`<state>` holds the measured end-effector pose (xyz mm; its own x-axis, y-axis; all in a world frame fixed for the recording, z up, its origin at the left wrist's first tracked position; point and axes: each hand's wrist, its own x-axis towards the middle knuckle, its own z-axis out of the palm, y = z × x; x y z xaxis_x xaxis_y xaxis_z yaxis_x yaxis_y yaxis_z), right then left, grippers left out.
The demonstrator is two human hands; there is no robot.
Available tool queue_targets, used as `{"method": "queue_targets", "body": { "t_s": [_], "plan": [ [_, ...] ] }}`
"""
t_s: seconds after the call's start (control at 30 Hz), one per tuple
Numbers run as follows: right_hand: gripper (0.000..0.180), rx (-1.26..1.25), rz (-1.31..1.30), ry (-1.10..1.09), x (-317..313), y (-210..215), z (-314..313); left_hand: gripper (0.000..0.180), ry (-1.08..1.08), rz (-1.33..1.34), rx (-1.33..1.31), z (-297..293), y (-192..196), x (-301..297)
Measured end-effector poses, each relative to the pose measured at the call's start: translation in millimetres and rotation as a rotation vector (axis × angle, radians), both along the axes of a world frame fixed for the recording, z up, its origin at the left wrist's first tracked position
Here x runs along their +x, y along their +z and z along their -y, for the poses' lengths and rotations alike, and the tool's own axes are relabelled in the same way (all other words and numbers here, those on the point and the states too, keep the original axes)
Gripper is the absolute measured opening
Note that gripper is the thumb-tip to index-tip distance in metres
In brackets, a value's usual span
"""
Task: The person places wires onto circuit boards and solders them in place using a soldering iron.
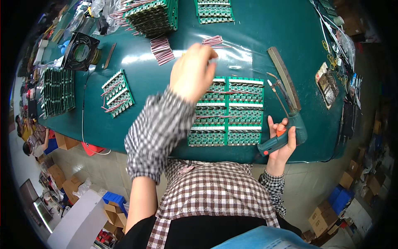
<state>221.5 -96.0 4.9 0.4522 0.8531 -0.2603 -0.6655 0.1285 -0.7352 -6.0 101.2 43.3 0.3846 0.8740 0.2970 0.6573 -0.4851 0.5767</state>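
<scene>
My right hand [284, 145] is wrapped round the green handle of a soldering gun [297, 128], its fingers by the orange trigger. The gun's thin metal tip points away from me, right of the circuit board panels. My left hand [192, 74] is raised over the far left corner of these panels, fingers curled; what they hold, if anything, is hidden. Just beyond it lies a small bundle of red and white wires [212, 40]. Two green circuit board panels [245, 112] lie side by side before me, with several wire pairs across them. My left sleeve covers part of the left panel.
A stack of wired boards [153, 18] and another wire bundle [162, 50] lie at the far left. Further left are a loose board [117, 93], a black fan [81, 52] and stacked boards [58, 91]. A long strip [284, 74] and a soldering-tip cleaning tray [326, 85] are right.
</scene>
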Motion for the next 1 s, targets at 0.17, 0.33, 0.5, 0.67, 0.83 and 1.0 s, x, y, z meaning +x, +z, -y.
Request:
{"method": "queue_targets", "body": {
  "t_s": [0.17, 0.33, 0.5, 0.67, 0.83, 1.0],
  "plan": [
    [0.029, -0.039, -0.017, -0.007, -1.7, -0.7, 0.0, 0.011, 0.082, -0.183, -0.029, -47.7, -45.9, 3.9],
    [0.029, -0.005, -0.045, 0.018, 4.2, -4.0, 1.8, 0.012, 0.065, -0.164, 0.003, -47.4, -48.8, 2.8],
    [0.031, -0.035, -0.029, 0.052, 3.5, -4.7, 1.6, 0.013, 0.05, -0.189, -0.007, -54.7, -48.2, 2.6],
    [0.03, -0.005, -0.006, 0.053, 4.7, -6.4, 5.1, 0.013, 0.004, -0.218, -0.24, -36.1, -42.1, -1.0],
    [0.031, -0.017, -0.004, 0.066, 6.4, -7.3, 2.1, 0.013, -0.041, -0.203, -0.298, -39.2, -43.6, 6.0],
    [0.03, 0.009, -0.039, 0.098, 4.9, -1.3, -6.5, 0.014, -0.061, -0.265, -0.162, -40.4, -40.9, 0.6]
  ]
}}
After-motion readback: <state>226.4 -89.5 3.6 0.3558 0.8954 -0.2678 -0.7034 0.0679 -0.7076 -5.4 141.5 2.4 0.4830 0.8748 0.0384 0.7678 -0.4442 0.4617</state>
